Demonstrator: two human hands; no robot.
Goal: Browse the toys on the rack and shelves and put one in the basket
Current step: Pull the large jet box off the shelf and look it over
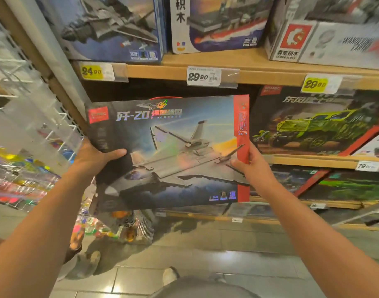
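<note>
- Head view: both bare arms reach forward, holding a large flat cardboard box printed with a grey fighter jet [169,151] up in front of the wooden shelves [259,61].
- Left hand [94,157] clamped on the box's left edge, thumb lying across the printed face, fingers hidden behind.
- Right hand [252,163] clamped on the box's right edge at the red side stripe, thumb on the front, fingers wrapped behind.
- Box held upright, face toward the camera, slightly tilted, clear of the shelf; it sits before a dark gap on the middle shelf level.
- Just to its right on that level, a box showing a green military truck [317,123] stands on the shelf.
- Upper shelf carries a blue box with a grey jet [111,29], a box with a ship [220,22] and a white-and-red box [326,33].
- Price tags on the shelf edge: yellow "24.90" tag [91,71], white "29.90" tag [203,76], yellow "29.90" tag [315,84].
- White wire rack [23,100] with shiny packets at far left.
- Grey tiled floor [205,254] below; no basket in view.
</note>
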